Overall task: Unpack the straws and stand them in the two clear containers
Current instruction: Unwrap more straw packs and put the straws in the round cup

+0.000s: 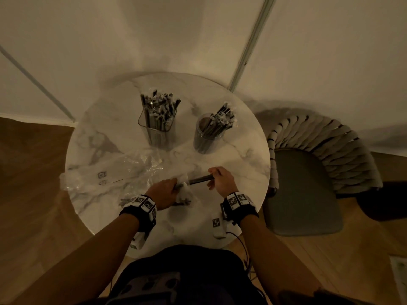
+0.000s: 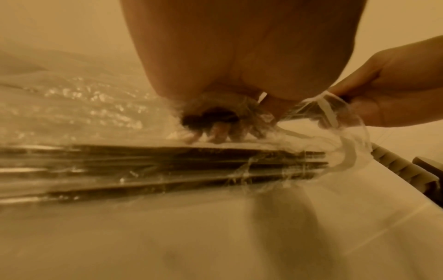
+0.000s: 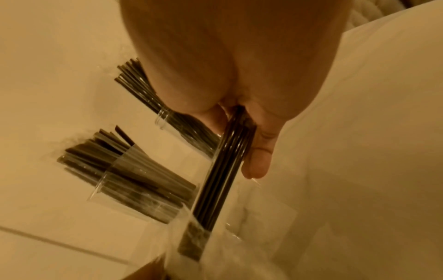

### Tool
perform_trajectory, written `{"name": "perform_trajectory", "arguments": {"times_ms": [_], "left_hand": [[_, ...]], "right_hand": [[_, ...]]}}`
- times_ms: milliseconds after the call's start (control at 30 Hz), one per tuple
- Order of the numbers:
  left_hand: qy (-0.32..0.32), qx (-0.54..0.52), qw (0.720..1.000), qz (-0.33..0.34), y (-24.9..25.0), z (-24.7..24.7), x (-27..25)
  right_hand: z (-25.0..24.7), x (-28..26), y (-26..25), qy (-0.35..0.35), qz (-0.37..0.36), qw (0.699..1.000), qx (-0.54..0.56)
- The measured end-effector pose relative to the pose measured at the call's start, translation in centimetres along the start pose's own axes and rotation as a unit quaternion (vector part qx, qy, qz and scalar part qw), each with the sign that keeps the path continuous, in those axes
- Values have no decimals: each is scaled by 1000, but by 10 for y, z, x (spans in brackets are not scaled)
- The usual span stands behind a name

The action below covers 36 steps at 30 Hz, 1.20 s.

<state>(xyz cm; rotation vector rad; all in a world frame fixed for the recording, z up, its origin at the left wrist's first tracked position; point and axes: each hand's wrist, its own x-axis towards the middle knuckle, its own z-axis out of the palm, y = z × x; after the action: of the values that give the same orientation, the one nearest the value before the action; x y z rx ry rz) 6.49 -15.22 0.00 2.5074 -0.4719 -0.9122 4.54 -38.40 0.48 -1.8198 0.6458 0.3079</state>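
Note:
A bundle of dark straws spans the gap between my hands near the table's front. My right hand grips its bare end. My left hand grips the clear plastic wrapper that still covers the other end. More wrapped straws lie flat under my left hand. At the back stand a squarish clear container and a round clear container, both holding upright dark straws.
The round marble table carries a crumpled empty plastic bag at the left. A woven-back chair stands close to the table's right edge. White walls rise behind, and wooden floor surrounds the table.

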Motion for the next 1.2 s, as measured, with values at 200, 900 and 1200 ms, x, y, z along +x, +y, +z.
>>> {"name": "perform_trajectory", "arguments": {"times_ms": [200, 900, 1200], "left_hand": [[-1, -24, 1000, 2, 9, -3, -3], [-8, -13, 1000, -3, 9, -19, 3], [142, -167, 976, 8, 30, -32, 7]], "right_hand": [[2, 0, -9, 10, 30, 998, 49], [-101, -8, -65, 13, -119, 985, -125], [-164, -34, -127, 125, -180, 967, -127]]}}
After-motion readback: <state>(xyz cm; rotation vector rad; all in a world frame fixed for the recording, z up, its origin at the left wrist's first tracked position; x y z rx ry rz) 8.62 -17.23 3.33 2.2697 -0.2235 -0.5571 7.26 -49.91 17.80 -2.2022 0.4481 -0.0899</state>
